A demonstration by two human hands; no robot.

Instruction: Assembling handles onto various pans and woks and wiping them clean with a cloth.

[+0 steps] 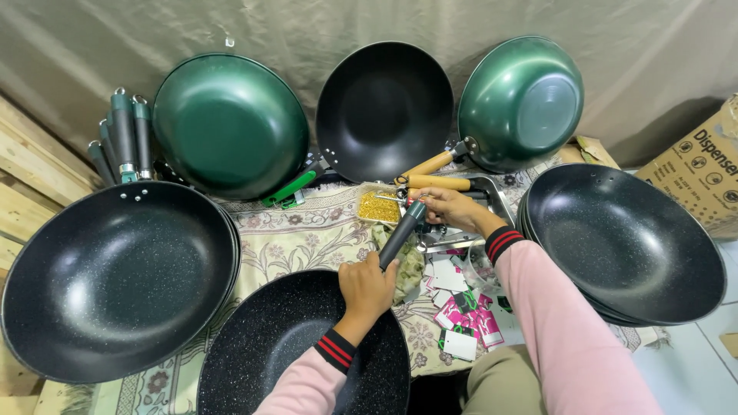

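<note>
Speckled black wok lies directly below the left hand, its rim under the wrist. Its dark grey handle rises at a slant from the rim toward the right hand. Left hand is closed around the lower part of the handle, fingers wrapped. Right hand rests at the handle's upper end, fingers curled; whether it pinches anything there cannot be told. Both wrists show pink sleeves with black-and-red cuffs.

Just beyond the right hand: two wooden handles and a metal tray. Left of that hand, a small clear box of gold-coloured screws. Below it, a scatter of pink and white tags. Far left of the left hand, a stack of black woks; far right of the right hand, another stack. Leaning behind: two green woks and one black wok. All rest on a floral cloth.
</note>
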